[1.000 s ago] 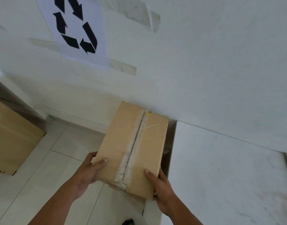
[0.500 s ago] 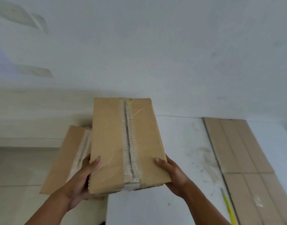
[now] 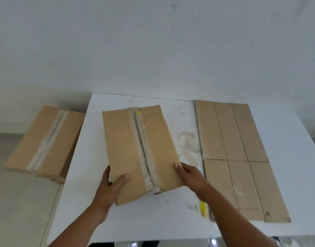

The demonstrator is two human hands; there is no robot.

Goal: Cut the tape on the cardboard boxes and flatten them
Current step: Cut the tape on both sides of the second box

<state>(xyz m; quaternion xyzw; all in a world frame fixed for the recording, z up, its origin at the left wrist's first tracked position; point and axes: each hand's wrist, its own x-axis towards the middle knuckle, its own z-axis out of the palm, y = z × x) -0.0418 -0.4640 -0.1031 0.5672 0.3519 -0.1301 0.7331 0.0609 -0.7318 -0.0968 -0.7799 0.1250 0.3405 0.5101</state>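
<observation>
L hand [image 3: 109, 187] & R hand [image 3: 190, 175] grip the box [image 3: 131, 157] by its near corners on the table's [image 3: 153, 220] left half, tape [image 3: 146, 154] not cut yet, 1 flat box [image 3: 238, 157] done at the right edge, 1 floor box [image 3: 44, 143] to go.

A plain white wall [image 3: 153, 41] fills the upper half, marked by a few small dark specks. A white counter [image 3: 89, 157] stands flush against it, its top smeared with a pale brownish stain [image 3: 186, 139]. To the left is a floor [image 3: 19, 211] of large pale tiles with thin joints. The light is soft and even.
</observation>
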